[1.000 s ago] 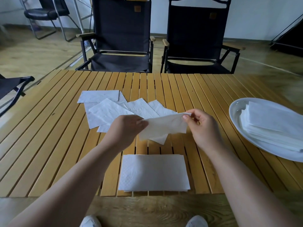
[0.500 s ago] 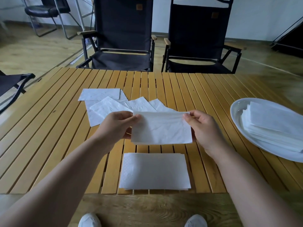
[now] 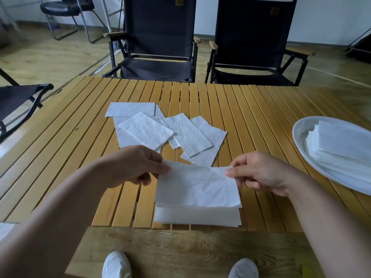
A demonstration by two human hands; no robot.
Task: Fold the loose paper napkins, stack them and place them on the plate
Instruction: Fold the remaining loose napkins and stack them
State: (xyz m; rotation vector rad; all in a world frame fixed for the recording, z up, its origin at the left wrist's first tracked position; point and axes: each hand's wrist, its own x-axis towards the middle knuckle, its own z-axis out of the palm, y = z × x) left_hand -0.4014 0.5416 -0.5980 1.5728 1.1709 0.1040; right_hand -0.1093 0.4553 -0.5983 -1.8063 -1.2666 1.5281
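A folded white napkin (image 3: 197, 187) hangs low over the small stack of folded napkins (image 3: 197, 217) at the table's near edge. My left hand (image 3: 134, 167) pinches its far left corner and my right hand (image 3: 261, 173) pinches its far right corner. Its near edge lies on or just above the stack; I cannot tell which. Several loose napkins (image 3: 160, 131) lie overlapping in the middle of the slatted wooden table (image 3: 251, 117). A white plate (image 3: 301, 141) at the right edge carries a thick pile of folded napkins (image 3: 341, 145).
Two black folding chairs (image 3: 158, 47) stand behind the far edge of the table. Part of another black chair (image 3: 18, 103) is at the left. My white shoes (image 3: 116, 265) show below the near edge.
Both hands have brought the folded napkin down and toward me, from in front of the loose pile to just over the near stack. The loose napkins behind it are now uncovered.
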